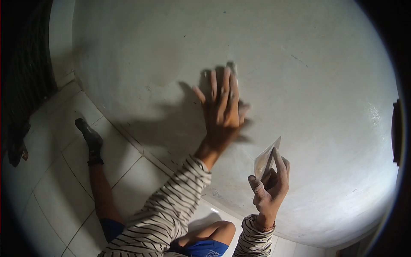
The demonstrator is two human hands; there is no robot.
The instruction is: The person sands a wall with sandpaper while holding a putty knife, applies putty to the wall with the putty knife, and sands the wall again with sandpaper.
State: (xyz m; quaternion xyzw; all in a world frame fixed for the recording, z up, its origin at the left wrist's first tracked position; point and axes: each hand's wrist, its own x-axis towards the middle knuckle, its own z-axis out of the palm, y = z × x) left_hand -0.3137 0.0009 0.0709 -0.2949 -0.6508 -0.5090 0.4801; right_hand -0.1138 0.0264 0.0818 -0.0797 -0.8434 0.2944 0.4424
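My left hand (221,100) is pressed on the pale grey plastered wall (308,94), fingers spread and pointing up, with its thumb blurred. A thin whitish edge shows beside its fingertips; I cannot make out what it is. Lower and to the right, my right hand (272,184) grips a thin flat scraper (264,165) between thumb and fingers. The scraper is greyish with a pointed upper corner, and its blade stands tilted, close to the wall. Dust whitens the fingers of both hands.
White floor tiles (51,184) meet the wall along a slanting edge. My outstretched leg ends in a dark sock or shoe (90,136) on the tiles; my other knee (222,231) is bent near the wall. A dark grille (30,55) is at far left.
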